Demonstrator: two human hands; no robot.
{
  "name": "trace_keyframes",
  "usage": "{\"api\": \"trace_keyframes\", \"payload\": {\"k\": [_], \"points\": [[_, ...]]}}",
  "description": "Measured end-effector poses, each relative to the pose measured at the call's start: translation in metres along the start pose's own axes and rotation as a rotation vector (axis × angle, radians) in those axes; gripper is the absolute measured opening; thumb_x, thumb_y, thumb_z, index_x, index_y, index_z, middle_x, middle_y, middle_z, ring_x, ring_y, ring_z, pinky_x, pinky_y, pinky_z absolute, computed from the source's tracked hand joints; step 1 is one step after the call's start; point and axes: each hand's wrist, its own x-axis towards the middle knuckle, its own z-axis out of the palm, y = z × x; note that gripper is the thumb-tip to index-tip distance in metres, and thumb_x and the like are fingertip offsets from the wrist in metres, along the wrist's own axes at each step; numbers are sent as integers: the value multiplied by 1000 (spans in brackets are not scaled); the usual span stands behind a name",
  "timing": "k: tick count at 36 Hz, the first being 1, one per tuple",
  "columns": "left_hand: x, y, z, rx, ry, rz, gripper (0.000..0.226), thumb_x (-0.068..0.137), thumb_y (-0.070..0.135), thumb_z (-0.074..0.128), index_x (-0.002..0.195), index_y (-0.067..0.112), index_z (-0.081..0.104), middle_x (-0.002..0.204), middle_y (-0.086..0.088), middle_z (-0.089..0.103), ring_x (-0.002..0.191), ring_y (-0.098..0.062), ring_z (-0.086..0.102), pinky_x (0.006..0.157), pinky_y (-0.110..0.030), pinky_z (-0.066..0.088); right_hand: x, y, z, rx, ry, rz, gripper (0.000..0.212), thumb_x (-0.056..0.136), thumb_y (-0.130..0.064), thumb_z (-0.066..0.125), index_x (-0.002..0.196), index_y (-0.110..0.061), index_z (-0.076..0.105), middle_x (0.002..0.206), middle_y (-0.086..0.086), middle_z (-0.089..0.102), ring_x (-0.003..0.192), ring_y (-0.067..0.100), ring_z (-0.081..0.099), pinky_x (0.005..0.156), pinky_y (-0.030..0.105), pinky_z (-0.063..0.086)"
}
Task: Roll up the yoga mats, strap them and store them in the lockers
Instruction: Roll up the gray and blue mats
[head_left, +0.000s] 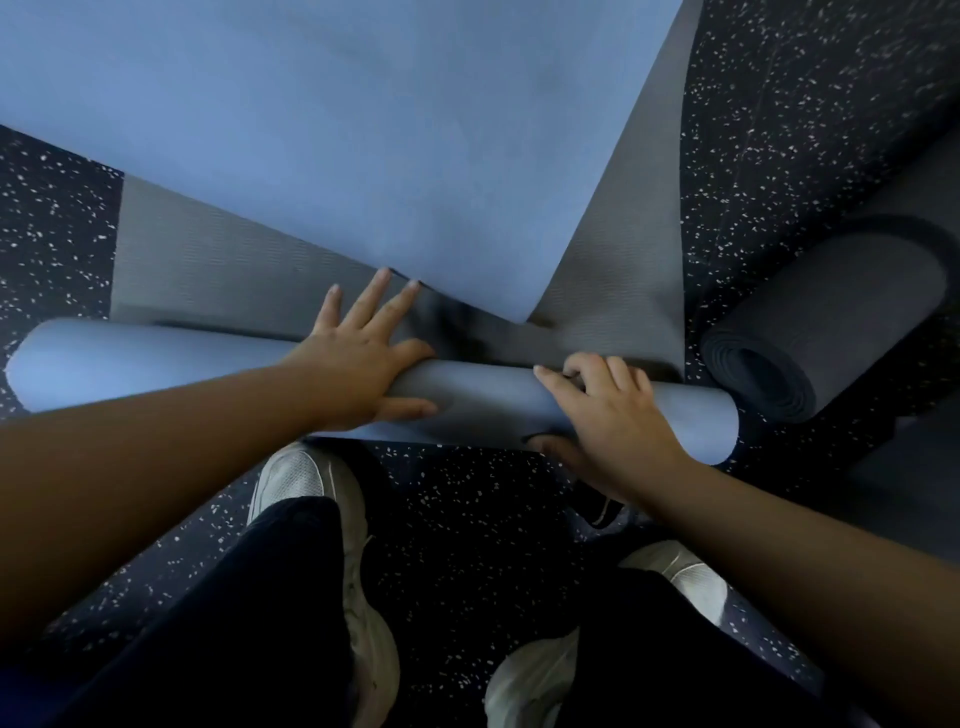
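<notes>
Because the blue yoga mat (363, 130) is a broad, soft sheet lying flat on the speckled floor (805, 104) over a grey mat (218, 260), it probably handles as light and floppy, with a grippy surface that resists sliding. Its rolled part (483, 400) lies across the near end, just ahead of the person's white shoes (291, 478), and likely springs loose if released, so the hold belongs on top of the roll, spread towards both ends. A dark rolled mat (810, 332) lies on the floor to the right, just beside the blue roll's end. Left hand (358, 358) presses the roll with fingers splayed flat; right hand (613, 410) curls over it, thumb tucked beneath.
</notes>
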Motion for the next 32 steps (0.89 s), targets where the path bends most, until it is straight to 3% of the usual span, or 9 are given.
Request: {"api": "trace_keyframes", "payload": {"k": [2,5,8,12,15,21,26,29,32], "points": [[4,-3,-5,35,-26,-6,82,78,78,22,147,36,28,157,-9,-29,141,-35,-32,114,-64,-3,4,1,-2,-30,24,-15,70,75,-59,62,129,-13,59,101,3,53,90,22,46,76,37,45],[9,-5,-12,75,-33,-14,92,71,80,10,146,31,31,156,-8,-31,140,-35,-33,114,-65,-3,9,2,-2,-17,33,-2,69,74,-53,70,128,-11,58,101,6,58,90,27,53,76,40,48],[11,-6,-19,85,-6,-30,105,61,79,-7,144,30,35,157,-4,-31,141,-34,-32,114,-65,-3,13,3,-3,52,60,51,53,78,-49,64,116,-12,57,104,7,61,93,32,56,77,43,48],[15,-8,-28,31,63,-71,103,65,77,-7,144,30,39,159,3,-26,143,-33,-29,113,-64,-3,18,2,-1,73,86,74,43,84,-47,50,105,-11,61,106,7,63,98,30,55,80,40,45],[22,-11,-35,-9,100,-119,94,72,76,0,147,30,33,159,7,-24,143,-30,-28,113,-63,-4,17,-1,1,-30,182,34,43,84,-45,45,98,-10,63,111,8,63,101,25,48,78,38,42],[39,-20,-45,-8,147,-175,81,86,73,14,154,30,11,159,6,-25,145,-28,-25,114,-60,-4,10,-7,2,-37,213,8,38,86,-34,44,96,-4,66,88,10,60,75,28,56,57,34,49],[49,-18,-64,-80,209,-213,79,89,72,20,154,31,6,160,7,-22,146,-24,-23,116,-58,-3,2,-7,-1,-55,158,5,50,82,-30,52,121,0,62,100,11,63,82,27,56,65,34,50],[55,-26,-80,-124,236,-264,78,89,72,22,154,32,4,160,7,-21,146,-24,-21,117,-57,-2,-4,-1,2,-47,135,-20,62,67,-26,78,121,-2,57,113,15,63,96,30,59,76,37,54],[56,-32,-85,-91,195,-246,79,89,72,22,155,31,5,160,5,-22,147,-23,-21,117,-57,-2,-5,4,2,-73,56,-39,73,60,-27,84,120,-4,49,132,19,55,117,37,55,84,42,54]]}}
